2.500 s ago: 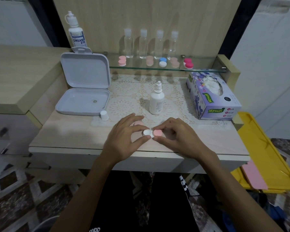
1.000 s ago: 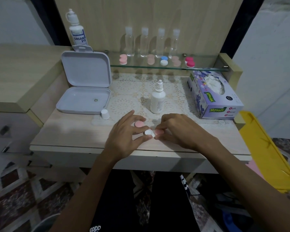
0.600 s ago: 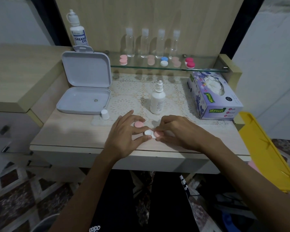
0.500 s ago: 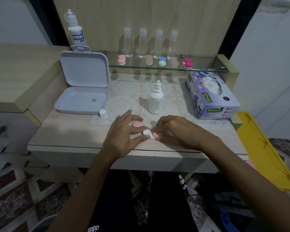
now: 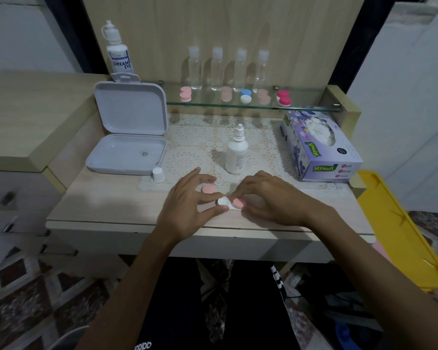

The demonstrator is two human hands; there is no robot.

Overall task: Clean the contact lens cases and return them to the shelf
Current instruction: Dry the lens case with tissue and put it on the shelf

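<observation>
Head view: contact lens case [image 5: 228, 203] sits on the desk [image 5: 106, 205] near the front edge, left well uncapped and white, right well with its pink cap [image 5: 237, 203] on. Left hand [image 5: 187, 210] pinches the white end; right hand [image 5: 268, 198] fingers curl around the pink cap. Loose pink cap [image 5: 208, 189] lies just behind. Risk — a hard twist could skid the light case off the edge, or knock the solution bottle [image 5: 236, 152], which is open.
</observation>
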